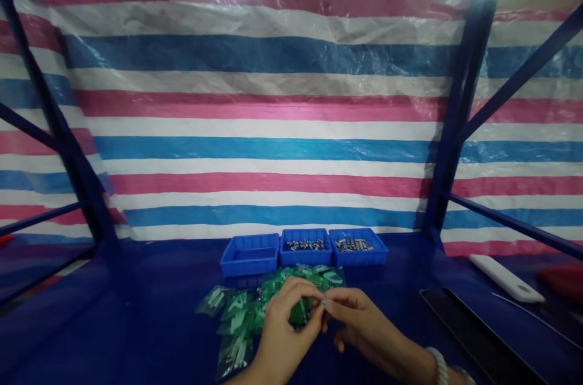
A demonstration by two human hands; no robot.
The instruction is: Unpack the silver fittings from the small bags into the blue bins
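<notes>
My left hand [286, 324] and my right hand [364, 318] meet over the table with thumbs and forefingers pinched together. Between the fingertips shows a small silvery piece [323, 302]; its exact kind is too small to make out. Below and behind the hands lies a heap of clear plastic bags with green print or contents [282, 282]. More of these small bags [237, 318] spread to the left of my left hand, some showing pale, slender pieces inside. Part of the heap is hidden by my hands.
Behind the heap stand three blue bins: one at left [249, 251] showing a bare floor, the middle one [306, 256] with small metal parts, the right one [359, 256] with metal cylinders. A dark flat tablet-like object [473, 330] and a white oblong device [505, 279] lie at right.
</notes>
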